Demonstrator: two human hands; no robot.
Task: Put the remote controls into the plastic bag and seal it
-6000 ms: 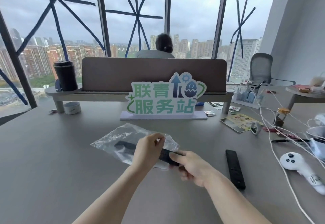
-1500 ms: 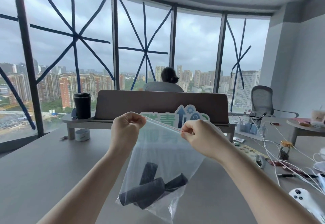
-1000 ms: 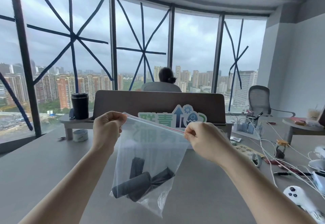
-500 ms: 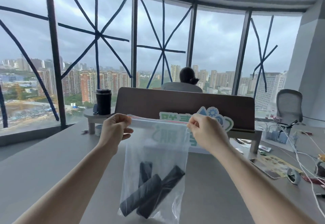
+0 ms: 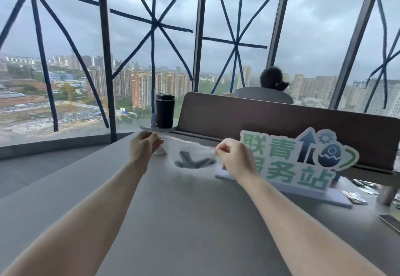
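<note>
A clear plastic bag (image 5: 190, 149) is stretched between my two hands, far out over the grey table (image 5: 177, 210). Black remote controls (image 5: 193, 161) show as a blurred dark cross inside it. My left hand (image 5: 144, 149) pinches the bag's top edge at its left corner. My right hand (image 5: 234, 156) pinches the same edge at the right end. Both arms are held out nearly straight. Motion blur hides whether the bag rests on the table and whether its top strip is pressed closed.
A green and white sign (image 5: 296, 158) stands just right of my right hand. Behind are a brown divider (image 5: 281, 119) and a black tumbler (image 5: 165, 110) on a small shelf. A person (image 5: 268, 89) sits beyond, back turned. Small items lie at the far right.
The bag hung upright in front of me half a second ago. It is now swung forward and low, away from me, with both arms stretched out. My view has turned left.
</note>
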